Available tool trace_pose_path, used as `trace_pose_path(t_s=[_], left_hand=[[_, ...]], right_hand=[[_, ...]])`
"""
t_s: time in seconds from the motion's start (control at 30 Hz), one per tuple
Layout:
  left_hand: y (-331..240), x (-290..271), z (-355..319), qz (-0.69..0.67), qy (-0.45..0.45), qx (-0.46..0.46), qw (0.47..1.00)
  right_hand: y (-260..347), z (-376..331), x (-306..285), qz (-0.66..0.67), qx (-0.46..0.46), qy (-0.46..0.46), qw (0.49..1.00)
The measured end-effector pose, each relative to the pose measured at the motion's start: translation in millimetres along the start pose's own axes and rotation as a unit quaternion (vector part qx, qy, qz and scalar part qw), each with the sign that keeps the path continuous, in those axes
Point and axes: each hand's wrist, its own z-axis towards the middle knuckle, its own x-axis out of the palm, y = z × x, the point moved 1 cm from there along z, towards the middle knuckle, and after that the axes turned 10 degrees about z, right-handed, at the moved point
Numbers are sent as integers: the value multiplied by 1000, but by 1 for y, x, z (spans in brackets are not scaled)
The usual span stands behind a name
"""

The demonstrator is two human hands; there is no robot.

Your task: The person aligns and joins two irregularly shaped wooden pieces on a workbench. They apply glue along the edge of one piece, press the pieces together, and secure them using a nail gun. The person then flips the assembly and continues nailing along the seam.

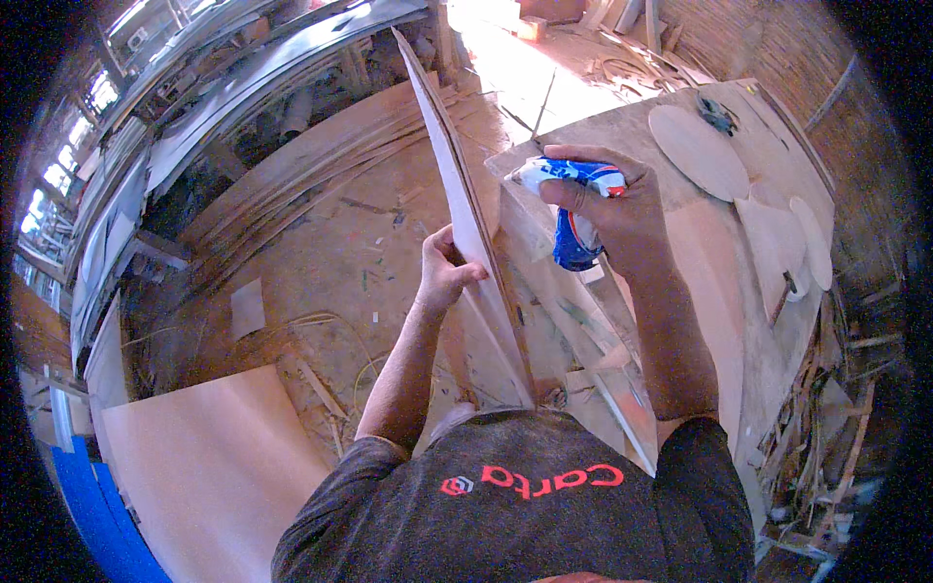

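Observation:
A long, thin wooden board [452,170] stands on edge in front of me, its pale face toward the left. My left hand [447,275] is closed on that board, with the thumb on the pale face near its middle. To the right, my right hand [632,209] is raised and wrapped round a blue, white and red plastic packet [575,245]. The packet looks soft and crumpled, and its exact kind is unclear. It is held apart from the board, above the near left part of a worktable [632,126].
Flat oval wooden pieces [698,151] and a hammer-like tool [785,296] lie on the worktable. Stacked sheets [262,73] fill a rack at the far left. A large plywood sheet [214,437] rests at the lower left, beside a blue object [102,510]. Scraps litter the floor.

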Motion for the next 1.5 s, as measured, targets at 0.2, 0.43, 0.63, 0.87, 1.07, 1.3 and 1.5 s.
trace_pose_path(t_s=[0.2, 0.43, 0.63, 0.87, 1.07, 1.3, 1.5], left_hand=[[2, 11, 5, -3, -25, 43, 999], [3, 9, 4, 27, -38, 25, 999], [11, 1, 0, 28, -41, -19, 999], [3, 5, -1, 40, -36, -24, 998], [-4, 6, -2, 44, -35, -39, 998], [-7, 8, -2, 33, -32, -47, 998], [-1, 3, -2, 37, -23, -36, 998]], right_hand=[[-5, 7, 13, 50, 5, 33, 998], [-12, 9, 12, 122, 49, 33, 991], [-18, 7, 9, -37, -33, 10, 999], [-13, 12, 19, -182, -155, 12, 971], [-8, 13, 25, -212, -162, 16, 964], [-12, 14, 27, -242, -171, 25, 955], [-13, 6, 25, -242, -165, 53, 955]])
